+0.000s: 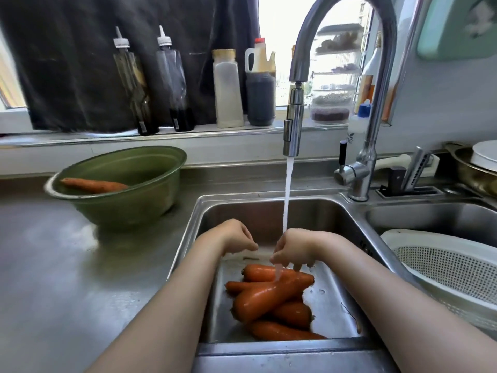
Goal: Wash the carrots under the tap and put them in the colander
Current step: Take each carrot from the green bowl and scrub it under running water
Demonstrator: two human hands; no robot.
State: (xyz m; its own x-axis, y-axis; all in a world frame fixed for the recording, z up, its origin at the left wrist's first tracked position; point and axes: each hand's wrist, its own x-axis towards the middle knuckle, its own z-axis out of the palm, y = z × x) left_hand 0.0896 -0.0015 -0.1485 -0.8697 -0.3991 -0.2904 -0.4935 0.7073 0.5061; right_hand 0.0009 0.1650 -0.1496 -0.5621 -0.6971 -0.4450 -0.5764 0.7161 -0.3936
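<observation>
Both forearms (166, 305) reach over the sink (269, 211). Left hand (238, 236) and right hand (293, 249) hang slightly apart, fingers loosely curled, holding nothing, the right one under the tap (293, 125) water. Carrots (271, 300) lie piled just below them; the colander (403, 235) stands to the right.

Several wet orange carrots (271, 300) lie heaped in the sink (269, 214), crossing each other. The steel tap (293, 125) runs, and its stream falls on the top carrot. The white mesh colander (443, 267) sits in the basin to the right.
</observation>
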